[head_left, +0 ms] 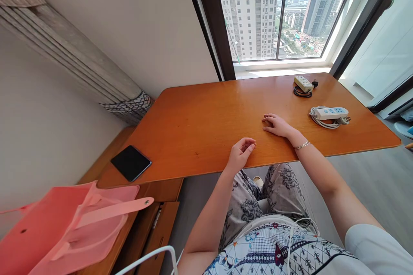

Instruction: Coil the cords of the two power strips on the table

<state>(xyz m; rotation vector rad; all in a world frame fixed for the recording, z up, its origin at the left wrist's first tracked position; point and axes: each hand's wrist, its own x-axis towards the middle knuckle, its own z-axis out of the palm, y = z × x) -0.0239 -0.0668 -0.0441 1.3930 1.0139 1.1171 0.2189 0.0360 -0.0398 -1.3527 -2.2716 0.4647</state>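
On the tabletop (200, 124) by the window | our right hand (277, 125) lies flat, fingers released, empty | left hand (240, 152) loosely curled, empty | white power strip (331, 113) lies crosswise, near right hand's right side

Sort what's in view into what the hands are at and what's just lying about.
At hand: right hand flat on the table, white power strip nearest; left hand curled, empty, at the table's edge.
Lying about: beige power strip, black phone, pink bag.
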